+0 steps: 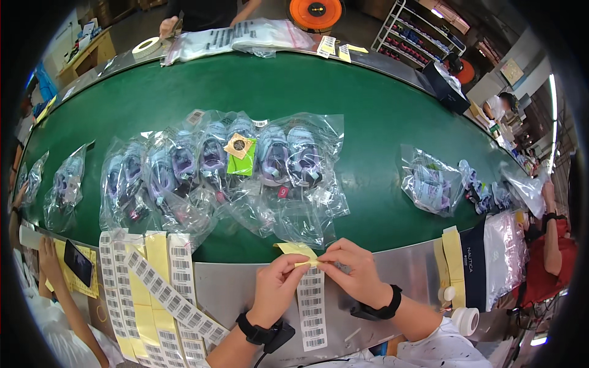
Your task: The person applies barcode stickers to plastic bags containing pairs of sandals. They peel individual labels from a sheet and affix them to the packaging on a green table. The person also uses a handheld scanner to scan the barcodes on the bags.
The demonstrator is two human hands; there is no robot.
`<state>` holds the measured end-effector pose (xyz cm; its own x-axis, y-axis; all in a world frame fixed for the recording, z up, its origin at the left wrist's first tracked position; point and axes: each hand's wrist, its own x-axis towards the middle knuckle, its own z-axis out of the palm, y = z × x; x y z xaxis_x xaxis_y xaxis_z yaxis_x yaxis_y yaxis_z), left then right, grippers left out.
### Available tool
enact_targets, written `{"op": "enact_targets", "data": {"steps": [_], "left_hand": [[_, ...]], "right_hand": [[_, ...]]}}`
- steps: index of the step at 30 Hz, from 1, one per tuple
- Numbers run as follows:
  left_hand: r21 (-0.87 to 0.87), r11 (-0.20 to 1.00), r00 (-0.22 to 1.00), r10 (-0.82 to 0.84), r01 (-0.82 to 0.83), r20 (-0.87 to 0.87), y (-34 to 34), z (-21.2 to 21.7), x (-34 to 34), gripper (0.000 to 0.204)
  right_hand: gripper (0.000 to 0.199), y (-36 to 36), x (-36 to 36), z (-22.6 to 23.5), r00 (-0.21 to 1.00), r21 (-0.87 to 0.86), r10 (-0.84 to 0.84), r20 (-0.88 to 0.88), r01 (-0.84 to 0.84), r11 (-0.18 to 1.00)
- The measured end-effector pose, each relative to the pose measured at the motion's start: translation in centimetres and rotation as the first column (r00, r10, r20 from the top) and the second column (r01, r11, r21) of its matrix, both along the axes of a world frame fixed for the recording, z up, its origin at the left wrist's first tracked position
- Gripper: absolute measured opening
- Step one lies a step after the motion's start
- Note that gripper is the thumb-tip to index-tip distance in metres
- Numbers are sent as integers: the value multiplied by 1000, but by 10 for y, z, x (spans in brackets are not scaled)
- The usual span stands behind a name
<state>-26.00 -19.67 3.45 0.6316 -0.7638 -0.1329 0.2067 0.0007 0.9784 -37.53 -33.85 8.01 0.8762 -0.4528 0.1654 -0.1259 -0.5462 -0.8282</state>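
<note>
Both hands meet at the metal front edge of the table. My left hand (277, 287) pinches the left side of a strip of barcode stickers (313, 316), close to its yellow upper end. Against the right side of that strip, the fingertips of my right hand (356, 274) are pressed together. The white printed part hangs below my fingers, and the yellow backing (297, 249) bends away above them. Just beyond lie several pairs of light blue and purple shoes (288, 153) in clear plastic bags. A bright green card (241, 164) rests on one bag.
More barcode sheets (140, 306) lie to my left, beside a co-worker's hand (49, 257) and a phone (78, 264). Bagged shoes (431, 187) sit farther right on the green surface (368, 141). A dark box (475, 264) and plastic bags (504, 257) are near my right.
</note>
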Motion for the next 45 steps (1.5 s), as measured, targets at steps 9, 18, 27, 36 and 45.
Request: {"op": "enact_targets", "data": {"steps": [9, 18, 27, 36, 45], "left_hand": [[45, 999, 999, -33, 31, 35, -6, -4, -6, 22], [31, 971, 948, -225, 238, -223, -14, -2, -7, 54], [66, 968, 952, -225, 243, -208, -28, 2, -16, 55], [30, 984, 957, -163, 175, -239, -29, -7, -24, 56], [-2, 985, 952, -169, 175, -255, -36, -9, -31, 57]], "right_hand": [[11, -1, -9, -7, 996, -244, -6, 92, 28, 969], [6, -30, -7, 27, 993, -156, -10, 120, 29, 987], [13, -239, 118, 0, 928, 370, -363, 81, 310, 876], [12, -280, 173, -42, 910, 628, -241, -336, 407, 663], [10, -285, 177, -47, 916, 664, -203, -345, 392, 637]]}}
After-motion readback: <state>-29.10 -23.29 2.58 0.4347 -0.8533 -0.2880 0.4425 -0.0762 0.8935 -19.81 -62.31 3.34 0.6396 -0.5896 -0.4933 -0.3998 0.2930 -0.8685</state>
